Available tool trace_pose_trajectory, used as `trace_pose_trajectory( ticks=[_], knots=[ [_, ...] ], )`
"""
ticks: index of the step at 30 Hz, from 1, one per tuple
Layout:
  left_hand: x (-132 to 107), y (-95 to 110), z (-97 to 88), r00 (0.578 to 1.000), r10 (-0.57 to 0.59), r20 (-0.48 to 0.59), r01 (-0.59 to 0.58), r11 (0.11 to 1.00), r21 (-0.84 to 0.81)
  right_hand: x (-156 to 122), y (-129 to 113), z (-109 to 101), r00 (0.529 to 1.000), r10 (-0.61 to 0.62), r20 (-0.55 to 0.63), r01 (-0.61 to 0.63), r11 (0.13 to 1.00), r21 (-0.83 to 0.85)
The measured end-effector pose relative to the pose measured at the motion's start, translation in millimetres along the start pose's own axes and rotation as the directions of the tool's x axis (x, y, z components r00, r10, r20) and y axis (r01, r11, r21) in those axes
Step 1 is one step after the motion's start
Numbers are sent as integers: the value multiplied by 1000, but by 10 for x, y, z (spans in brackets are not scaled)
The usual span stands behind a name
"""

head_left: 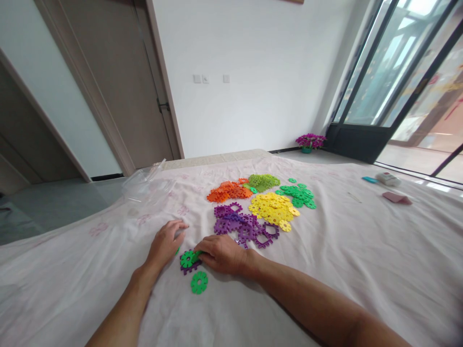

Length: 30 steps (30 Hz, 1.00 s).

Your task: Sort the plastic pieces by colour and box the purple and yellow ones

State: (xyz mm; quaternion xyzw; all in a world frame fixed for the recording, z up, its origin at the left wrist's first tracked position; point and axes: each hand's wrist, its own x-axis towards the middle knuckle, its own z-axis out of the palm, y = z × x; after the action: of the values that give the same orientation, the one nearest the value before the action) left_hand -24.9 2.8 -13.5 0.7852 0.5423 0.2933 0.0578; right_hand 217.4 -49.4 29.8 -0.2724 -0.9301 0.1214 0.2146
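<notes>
My left hand (167,242) rests on the cloth with its fingers loosely bent and thumb apart. The edge of a green piece shows beneath its palm side; I see no grip on it. My right hand (221,253) is closed, its fingertips pinching a green notched disc (197,257). Under those fingers a second green notched disc (187,259) lies on a purple toothed square piece (191,271). Nearer to me, one more green disc (199,282) lies flat on the cloth. Just beyond my right hand spreads a pile of purple square pieces (248,227).
Farther off are piles of orange pieces (229,191), yellow discs (273,208), light green pieces (264,181) and green discs (300,195). A clear plastic bag (146,183) lies at the left edge. A white object (388,179) and a pinkish item (397,198) lie at right.
</notes>
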Motion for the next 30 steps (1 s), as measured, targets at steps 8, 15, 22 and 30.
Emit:
trace_pose_trajectory(
  ticks=[8, 15, 22, 30],
  knots=[
    [3, -7, 5, 1000, -18, 5, 18, 1000, 6, 1, -7, -25, 1000, -10, 6, 10, 1000, -17],
    [-2, 8, 0, 1000, -12, -4, 12, 1000, -7, -3, 6, -30, 1000, -2, 22, 1, 1000, 10],
    [-6, 31, -15, 1000, -22, 1, 22, 1000, -8, -5, 24, -25, 1000, -4, 14, 4, 1000, 9],
    [2, 16, -10, 1000, -10, -2, 10, 1000, 5, -7, 7, -23, 999, -35, 12, 35, 999, -21]
  ],
)
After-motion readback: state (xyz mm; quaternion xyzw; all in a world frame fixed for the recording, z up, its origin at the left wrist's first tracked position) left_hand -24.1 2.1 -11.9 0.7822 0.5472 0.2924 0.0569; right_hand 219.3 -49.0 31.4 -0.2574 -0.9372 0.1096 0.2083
